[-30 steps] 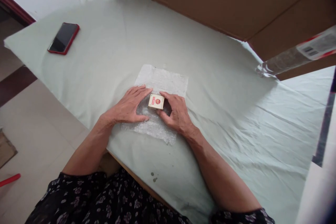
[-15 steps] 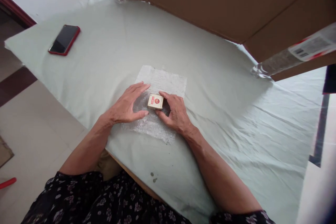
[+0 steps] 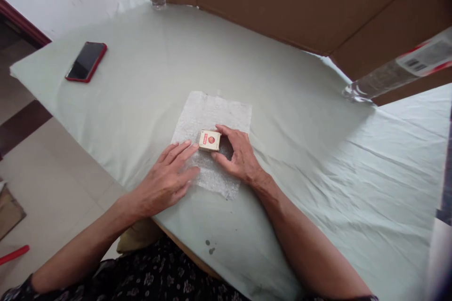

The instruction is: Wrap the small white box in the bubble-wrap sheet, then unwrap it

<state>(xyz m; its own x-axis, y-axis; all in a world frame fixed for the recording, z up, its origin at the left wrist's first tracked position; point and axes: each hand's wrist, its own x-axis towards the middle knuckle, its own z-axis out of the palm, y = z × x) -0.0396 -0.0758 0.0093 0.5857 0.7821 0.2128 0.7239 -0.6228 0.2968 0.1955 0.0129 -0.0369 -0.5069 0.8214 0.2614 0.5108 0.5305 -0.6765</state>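
Observation:
A small cream-coloured box (image 3: 209, 140) with a red label and a round red emblem lies on a sheet of bubble wrap (image 3: 226, 108). My right hand (image 3: 240, 153) holds the box at its right end, the index finger on the far edge and the thumb on the near edge. To the left, my left hand (image 3: 169, 178) is open, palm down, over the near left part of the wrap. Its fingers are spread and the fingertips come close to the box's left side; whether they touch it I cannot tell.
A pale green cloth (image 3: 282, 80) covers the table. On its far left lies a phone (image 3: 85, 62) in a red case. A large cardboard box (image 3: 261, 4) with clear tape along its edges stands at the back right. Something red (image 3: 14, 254) is at the lower left.
My left hand has moved back toward me and turned flatter, leaving its curved pose beside the small box. My right hand stays at the box's right end.

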